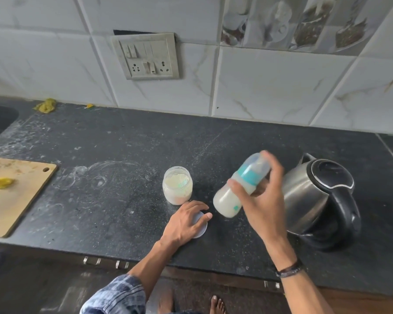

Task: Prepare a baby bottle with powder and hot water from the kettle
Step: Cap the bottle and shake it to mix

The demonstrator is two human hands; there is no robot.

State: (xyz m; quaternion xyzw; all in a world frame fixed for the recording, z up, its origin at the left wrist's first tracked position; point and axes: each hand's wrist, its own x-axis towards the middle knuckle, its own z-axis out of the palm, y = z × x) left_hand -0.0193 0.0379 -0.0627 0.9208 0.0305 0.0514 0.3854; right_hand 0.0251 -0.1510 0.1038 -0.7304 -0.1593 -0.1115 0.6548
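Two bare hands over the counter, one pressed flat, one raised and gripping.

The left hand (186,219) lies palm down, fingers spread and slightly bent, its thumb stretched out to the right; the forearm runs back toward the body and ends in a rolled blue patterned sleeve (116,295). The right hand (262,200) is lifted above the surface, back of the hand toward the camera, with the fingers curled around the bottle (238,189) and the thumb pressing its near side; the fingertips look blurred. The right forearm slants up from the lower right, with dark bands (289,269) worn on the wrist.
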